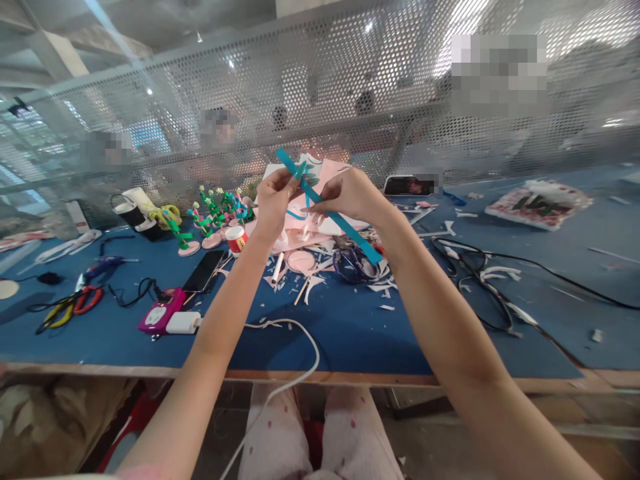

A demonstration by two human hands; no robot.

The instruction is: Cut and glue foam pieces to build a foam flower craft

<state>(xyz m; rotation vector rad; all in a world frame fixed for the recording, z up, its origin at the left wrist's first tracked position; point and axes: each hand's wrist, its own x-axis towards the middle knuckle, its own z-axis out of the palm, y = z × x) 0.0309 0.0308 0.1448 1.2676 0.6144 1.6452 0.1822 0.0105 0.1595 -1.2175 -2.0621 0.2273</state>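
Observation:
My left hand (274,200) and my right hand (350,195) are raised above the blue table (350,327), both pinching a long teal paper strip (345,227) that slants from upper left to lower right. A small green piece shows at the left fingertips. Pink and white paper sheets (325,177) lie just behind the hands. Paper scraps (310,283) litter the table below them.
Small green paper plants on round bases (210,217) stand at the left, beside a little red-and-white cup (237,240). A phone (203,272), a pink device (161,313), a white charger with cable (184,323), scissors (75,303) and black cables (480,267) lie around. A perforated metal screen (350,100) stands behind.

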